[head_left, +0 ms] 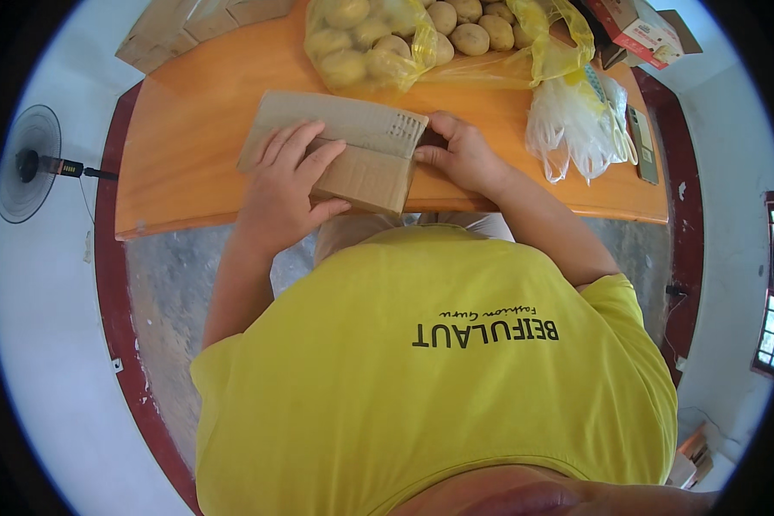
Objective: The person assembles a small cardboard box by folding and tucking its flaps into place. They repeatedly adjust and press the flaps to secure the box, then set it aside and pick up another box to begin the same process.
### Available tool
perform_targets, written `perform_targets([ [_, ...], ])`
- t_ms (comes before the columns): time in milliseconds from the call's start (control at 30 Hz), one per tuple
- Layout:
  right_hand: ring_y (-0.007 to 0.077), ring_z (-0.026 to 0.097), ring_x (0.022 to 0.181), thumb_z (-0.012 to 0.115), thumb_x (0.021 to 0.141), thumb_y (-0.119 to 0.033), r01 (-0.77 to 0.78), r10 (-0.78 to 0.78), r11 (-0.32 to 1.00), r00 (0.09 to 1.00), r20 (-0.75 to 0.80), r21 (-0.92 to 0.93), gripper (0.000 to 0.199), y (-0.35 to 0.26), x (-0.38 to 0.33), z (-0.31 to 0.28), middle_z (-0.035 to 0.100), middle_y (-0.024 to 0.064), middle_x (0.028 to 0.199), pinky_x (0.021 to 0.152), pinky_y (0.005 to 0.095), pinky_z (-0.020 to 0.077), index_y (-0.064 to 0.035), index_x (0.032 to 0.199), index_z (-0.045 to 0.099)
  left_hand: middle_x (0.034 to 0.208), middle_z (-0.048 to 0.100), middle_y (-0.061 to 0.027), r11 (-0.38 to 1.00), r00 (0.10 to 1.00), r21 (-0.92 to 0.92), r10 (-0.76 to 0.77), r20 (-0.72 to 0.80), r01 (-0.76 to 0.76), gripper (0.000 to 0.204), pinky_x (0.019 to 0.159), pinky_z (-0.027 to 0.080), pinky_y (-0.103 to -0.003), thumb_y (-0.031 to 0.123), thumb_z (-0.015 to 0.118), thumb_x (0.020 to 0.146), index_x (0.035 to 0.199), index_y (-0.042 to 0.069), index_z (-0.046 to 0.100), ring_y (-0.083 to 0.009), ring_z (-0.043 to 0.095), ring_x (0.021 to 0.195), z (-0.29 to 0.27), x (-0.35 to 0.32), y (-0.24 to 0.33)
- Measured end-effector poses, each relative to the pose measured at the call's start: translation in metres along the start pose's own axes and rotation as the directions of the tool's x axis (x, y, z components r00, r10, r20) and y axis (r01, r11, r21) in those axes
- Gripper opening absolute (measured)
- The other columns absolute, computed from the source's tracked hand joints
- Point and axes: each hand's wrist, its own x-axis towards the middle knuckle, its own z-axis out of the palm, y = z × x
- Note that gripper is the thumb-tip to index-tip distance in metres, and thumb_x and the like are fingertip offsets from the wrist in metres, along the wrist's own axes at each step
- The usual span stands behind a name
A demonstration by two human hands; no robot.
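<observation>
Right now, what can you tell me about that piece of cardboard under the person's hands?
The cardboard is a flattened brown box lying on the orange table, near its front edge. It looks like plain corrugated board, with small slots near its right end. The left hand presses flat on it; the right hand grips its right edge.

The left hand (285, 185) lies flat over the flattened cardboard box (353, 146), hiding much of its near flap, and the right hand (457, 153) covers its right end; its fingertips are tucked out of sight. The yellow bag of potatoes (378, 39) is cut off at the top edge. The near edge of the counter (181, 155) disappears behind the person's yellow shirt (439, 387). The clear plastic bags (576, 120) blur into one heap.
</observation>
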Motion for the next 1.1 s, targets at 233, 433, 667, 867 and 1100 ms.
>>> perform_targets([
  [233, 0.0351, 0.063, 0.093, 0.075, 0.083, -0.015, 0.096, -0.09, 0.977, 0.995, 0.04, -0.189, 0.034, 0.013, 0.005, -0.005, 0.065, 0.0183, 0.102, 0.084, 0.0404, 0.0514, -0.0006, 0.11, 0.061, 0.134, 0.053, -0.0158, 0.999, 1.0, 0.033, 0.007, 0.014, -0.008, 0.067, 0.104, 0.039, -0.05, 0.033, 0.083, 0.063, 0.121, 0.008, 0.061, -0.0382, 0.048, 0.124, 0.004, 0.002, -0.005],
  [433, 0.0358, 0.063, 0.086, 0.076, 0.082, -0.018, 0.109, -0.116, 0.983, 0.992, -0.044, -0.146, 0.032, 0.005, -0.001, -0.004, 0.064, 0.016, 0.094, 0.075, 0.0429, 0.0531, -0.0028, 0.106, 0.06, 0.135, 0.052, -0.0137, 0.998, 0.999, 0.068, 0.002, 0.039, -0.005, 0.067, 0.102, 0.038, -0.049, 0.037, 0.082, 0.063, 0.121, 0.01, 0.062, -0.0367, 0.048, 0.124, 0.002, 0.004, -0.008],
  [667, 0.0294, 0.062, 0.07, 0.073, 0.073, -0.014, 0.529, -0.571, 0.594, 0.808, 0.146, -0.605, 0.026, -0.014, -0.011, -0.002, 0.058, 0.0109, 0.084, 0.062, 0.0402, 0.0513, -0.0062, 0.087, 0.052, 0.134, 0.052, -0.0133, 0.995, 0.999, 0.091, 0.033, -0.007, -0.033, 0.067, 0.103, 0.036, -0.049, 0.036, 0.082, 0.064, 0.122, 0.01, 0.061, -0.036, 0.049, 0.123, 0.002, 0.003, -0.007],
  [867, 0.0295, 0.061, 0.068, 0.069, 0.069, -0.011, 0.573, -0.593, 0.575, 0.784, 0.185, -0.585, 0.022, -0.021, -0.012, 0.003, 0.057, 0.0118, 0.081, 0.059, 0.0399, 0.0508, -0.005, 0.08, 0.051, 0.135, 0.051, -0.0137, 0.994, 0.998, 0.089, 0.065, -0.004, -0.064, 0.069, 0.104, 0.035, -0.051, 0.037, 0.081, 0.064, 0.124, 0.01, 0.06, -0.0356, 0.047, 0.124, 0.004, 0.001, -0.01],
  [1100, 0.0351, 0.061, 0.071, 0.069, 0.077, -0.024, 0.512, -0.473, 0.72, 0.856, 0.208, -0.468, 0.027, -0.029, -0.016, -0.003, 0.058, 0.0155, 0.083, 0.062, 0.0435, 0.0511, -0.0009, 0.081, 0.055, 0.135, 0.051, -0.0157, 0.996, 0.996, 0.043, 0.074, 0.057, -0.077, 0.067, 0.106, 0.033, -0.052, 0.038, 0.079, 0.07, 0.127, 0.01, 0.058, -0.0349, 0.046, 0.126, -0.003, 0.001, -0.018],
])
